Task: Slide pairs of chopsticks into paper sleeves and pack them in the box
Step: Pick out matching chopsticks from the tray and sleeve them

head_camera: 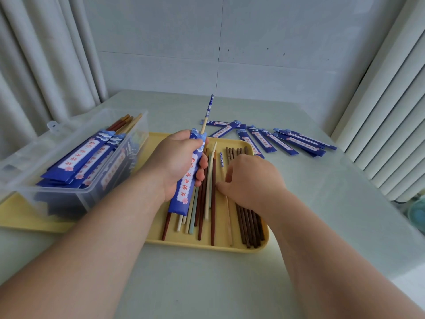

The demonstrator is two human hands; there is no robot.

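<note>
My left hand (177, 162) grips a blue paper sleeve (185, 187) held above the yellow tray (174, 240). One chopstick with a blue-and-white patterned top (208, 111) sticks out of the sleeve's upper end. My right hand (250, 178) rests palm down on the loose chopsticks in the tray, its fingers curled over a pale chopstick whose blue-and-white end (221, 159) shows beyond the fingers. Whether it grips that chopstick I cannot tell. Several red-brown, cream and pale green chopsticks (207, 203) lie between my hands. Dark brown chopsticks (250, 226) lie under my right wrist.
A clear plastic box (76, 171) at the left holds several filled blue sleeves, with chopstick ends poking out at its far side. Several blue sleeves (287, 140) lie spread on the pale table beyond the tray, at the right. Curtains hang on both sides.
</note>
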